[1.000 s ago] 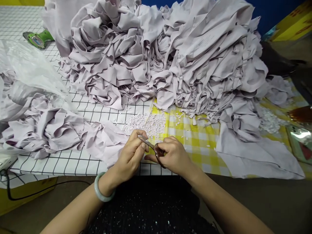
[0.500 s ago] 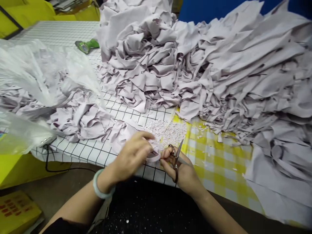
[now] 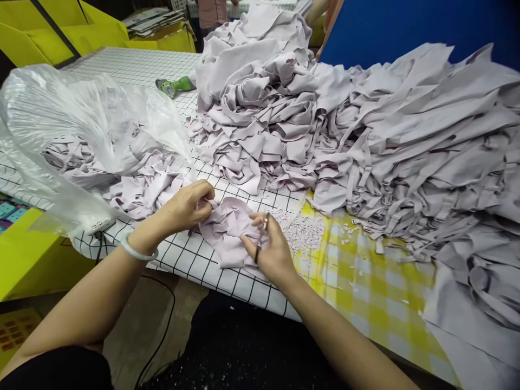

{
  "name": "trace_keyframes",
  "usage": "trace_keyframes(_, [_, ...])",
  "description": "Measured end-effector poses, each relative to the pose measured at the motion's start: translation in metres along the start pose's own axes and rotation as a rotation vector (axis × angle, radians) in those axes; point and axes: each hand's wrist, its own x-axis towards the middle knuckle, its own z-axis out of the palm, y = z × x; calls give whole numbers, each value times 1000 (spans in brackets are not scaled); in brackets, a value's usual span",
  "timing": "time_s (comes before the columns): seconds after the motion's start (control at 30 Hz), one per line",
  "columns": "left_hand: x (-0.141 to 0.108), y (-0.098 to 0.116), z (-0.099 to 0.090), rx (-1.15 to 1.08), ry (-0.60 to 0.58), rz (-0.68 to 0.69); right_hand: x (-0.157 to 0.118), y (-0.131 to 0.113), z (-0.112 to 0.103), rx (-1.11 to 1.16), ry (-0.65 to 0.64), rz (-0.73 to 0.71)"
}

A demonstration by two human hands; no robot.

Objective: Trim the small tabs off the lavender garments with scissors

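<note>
Right hand [image 3: 273, 250] partly hiding the scissors [image 3: 262, 238]

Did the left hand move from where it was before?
Yes. The left hand moved to the left, away from the little pale scraps. Before, it was much closer to them.

Pale lilac is seen throughout the fabric pile [image 3: 260, 103]. The table is covered on one side by a white cloth [image 3: 227, 276] patterned with a black grid, on the other by a yellow-and-white checked cloth [image 3: 377, 292]. Pale green is shown by the bangle [image 3: 138, 250], brighter green by the rotary tool [image 3: 179, 85], solid blue by the panel [image 3: 390, 32].
</note>
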Motion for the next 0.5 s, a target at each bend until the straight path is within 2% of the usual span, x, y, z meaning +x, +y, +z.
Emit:
trace_keyframes(0.07, [-8,-2,-13,40,-2,-16,20,4,7,-161,29,-46])
trace_keyframes(0.13, [-20,-12,-20,93,-74,-60,35,14,8,-330,32,-43])
trace_keyframes(0.2, [-31,-25,-22,117,-182,-114,45,24,7,-427,33,-16])
trace_keyframes(0.27, [-38,-33,-19,147,-236,-160,53,30,6,-449,31,-2])
trace_keyframes(0.33, [-38,-32,-13,181,-165,-184,58,29,7,-440,19,-4])
trace_keyframes(0.4, [-31,-25,-8,179,-19,-185,60,18,9,-419,0,-19])
trace_keyframes(0.47, [-22,-17,-4,124,81,-150,54,0,5,-253,-15,-46])
trace_keyframes(0.5, [-19,-13,-3,80,89,-128,47,-11,1,-119,-20,-57])
